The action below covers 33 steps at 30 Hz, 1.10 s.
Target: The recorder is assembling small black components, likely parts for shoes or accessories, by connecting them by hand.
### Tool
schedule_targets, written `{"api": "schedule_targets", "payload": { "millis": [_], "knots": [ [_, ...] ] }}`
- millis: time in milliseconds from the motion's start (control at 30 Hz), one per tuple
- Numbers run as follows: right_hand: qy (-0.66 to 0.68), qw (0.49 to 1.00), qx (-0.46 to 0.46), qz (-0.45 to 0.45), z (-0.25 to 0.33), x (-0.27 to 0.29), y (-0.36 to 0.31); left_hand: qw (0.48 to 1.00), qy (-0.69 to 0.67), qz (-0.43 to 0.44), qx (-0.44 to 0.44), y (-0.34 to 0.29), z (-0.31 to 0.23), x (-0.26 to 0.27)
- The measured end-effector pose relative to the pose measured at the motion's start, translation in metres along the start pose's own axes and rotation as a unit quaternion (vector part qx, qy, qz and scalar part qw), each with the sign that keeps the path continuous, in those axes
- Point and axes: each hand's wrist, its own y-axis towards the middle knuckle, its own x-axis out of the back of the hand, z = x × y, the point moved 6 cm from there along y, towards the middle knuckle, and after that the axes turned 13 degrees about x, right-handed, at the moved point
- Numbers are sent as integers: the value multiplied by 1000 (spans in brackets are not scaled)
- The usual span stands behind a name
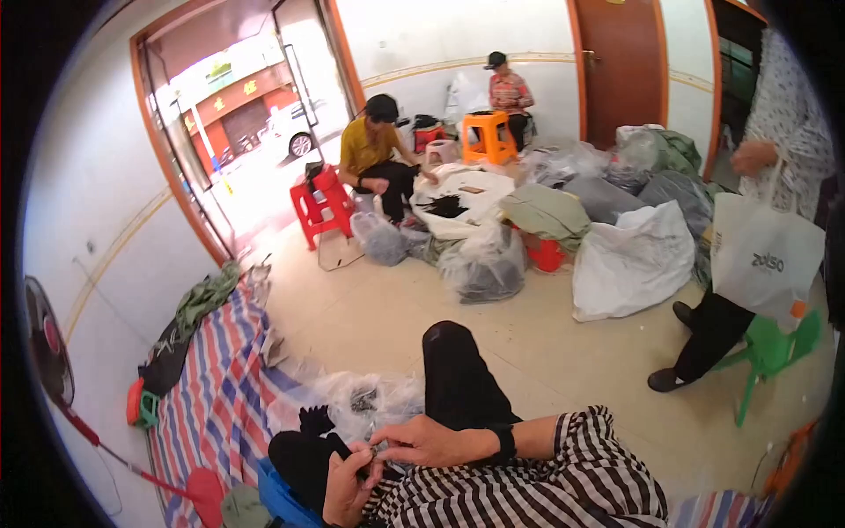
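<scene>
My left hand (349, 489) and my right hand (429, 441) meet over my lap, fingertips pinched together. Between them is something small and dark, too tiny to make out. A black band circles my right wrist, below a black-and-white patterned sleeve. Just beyond my left hand lies a black piece with a fringed edge (315, 420). Past it, a clear plastic bag (363, 398) holds dark contents, partly hidden by my knee. A blue edge (283, 497), perhaps of a tub or bag, shows beside my left leg.
A striped tarp (224, 374) and a standing fan (53, 343) are at left. Across the tiled floor, two seated people work around a white sack (480, 198) with black pieces. Filled bags (484, 264) surround them. Someone with a white tote (766, 251) stands by a green chair (779, 348) at right.
</scene>
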Motion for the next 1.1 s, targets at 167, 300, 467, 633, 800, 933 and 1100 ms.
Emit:
{"api": "schedule_targets", "payload": {
  "millis": [167,300,467,633,800,933,1100],
  "knots": [
    [-43,988,-106,104,65,36,-142,983,-98,-140,71,-11,120,-130],
    [-38,973,-177,141,79,99,-179,975,-178,-109,69,36,163,-186],
    [-64,962,-209,166,72,107,-183,973,-192,-110,68,35,166,-192],
    [-85,951,-168,245,65,99,-200,972,-194,-100,88,34,174,-190],
    [-108,952,-113,263,79,92,-194,979,-171,-74,81,29,178,-193],
    [-105,959,-101,242,74,93,-195,974,-191,-41,117,31,181,-189],
    [-163,955,-36,246,82,86,-184,980,-166,-55,100,32,184,-181]
  ]
}}
